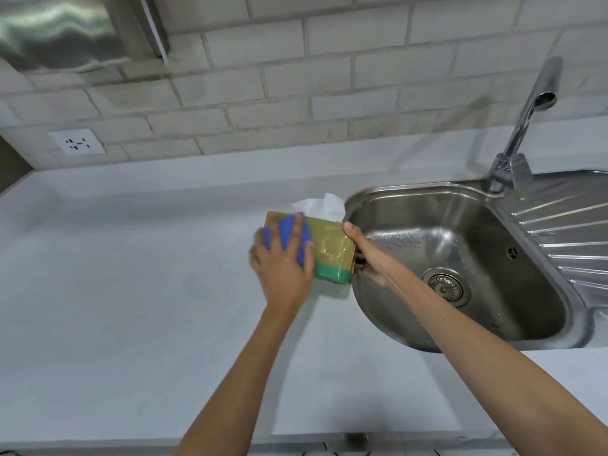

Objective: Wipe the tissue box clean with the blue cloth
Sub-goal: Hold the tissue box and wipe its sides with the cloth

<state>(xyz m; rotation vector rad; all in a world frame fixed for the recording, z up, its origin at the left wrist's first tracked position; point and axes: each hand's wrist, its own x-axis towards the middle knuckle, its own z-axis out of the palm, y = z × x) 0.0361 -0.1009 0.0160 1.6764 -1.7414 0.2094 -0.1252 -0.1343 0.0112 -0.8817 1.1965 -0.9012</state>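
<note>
The tissue box is gold with a green band at the near end, and a white tissue sticks out of it. It is held up a little above the white surface, just beside the rim of the metal sink.

The right hand is closed around the box's right end and holds it steady. The left hand presses the blue cloth flat on the box's left part, with fingers spread over the cloth.

The wiping looks like it is under way. The cloth covers only the left part now. I think the right part and the other sides may still need a wipe, but I cannot tell which parts are already clean.

No words on the box can be read; it is too blurry.
</note>
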